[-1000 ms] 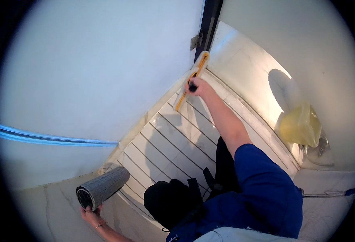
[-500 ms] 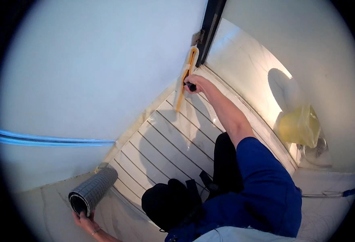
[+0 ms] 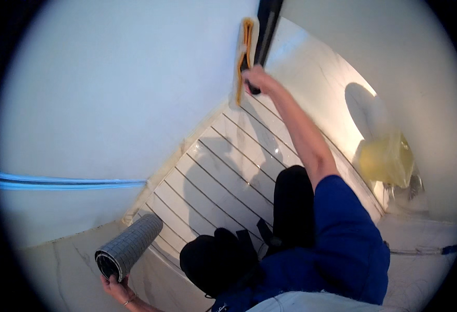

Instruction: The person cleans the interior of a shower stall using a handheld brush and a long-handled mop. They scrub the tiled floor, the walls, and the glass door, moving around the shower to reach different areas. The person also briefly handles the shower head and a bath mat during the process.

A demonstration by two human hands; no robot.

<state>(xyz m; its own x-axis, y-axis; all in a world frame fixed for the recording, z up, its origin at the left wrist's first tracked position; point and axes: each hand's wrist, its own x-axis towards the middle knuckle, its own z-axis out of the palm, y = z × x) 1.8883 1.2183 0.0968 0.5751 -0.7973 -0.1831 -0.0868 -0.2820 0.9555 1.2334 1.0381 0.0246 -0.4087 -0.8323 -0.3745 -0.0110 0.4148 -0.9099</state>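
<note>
My right hand (image 3: pixel 258 80) is closed round the black handle (image 3: pixel 253 89) of a scrubber with a long yellow-orange pad (image 3: pixel 247 36). The pad lies lengthwise along the pale, smooth wall panel (image 3: pixel 124 93), close to a dark upright frame (image 3: pixel 266 31). At the lower left my left hand (image 3: pixel 116 288) grips the near end of a rolled grey mat (image 3: pixel 132 239) with a brick-like pattern. Part of its fingers is hidden by the roll. The far end of the mat hangs over the corner of the slatted white floor (image 3: pixel 223 161).
A yellow translucent bucket (image 3: pixel 384 158) stands at the right. My dark-clad knees (image 3: pixel 293 208) are over the slatted floor. A blue-lit strip (image 3: pixel 72 183) runs across the left panel. A light stone ledge (image 3: pixel 363 187) borders the floor on the right.
My right hand has slid the scrubber up along the panel, away from me. My left hand and the rolled mat have shifted slightly to the right and nearer.
</note>
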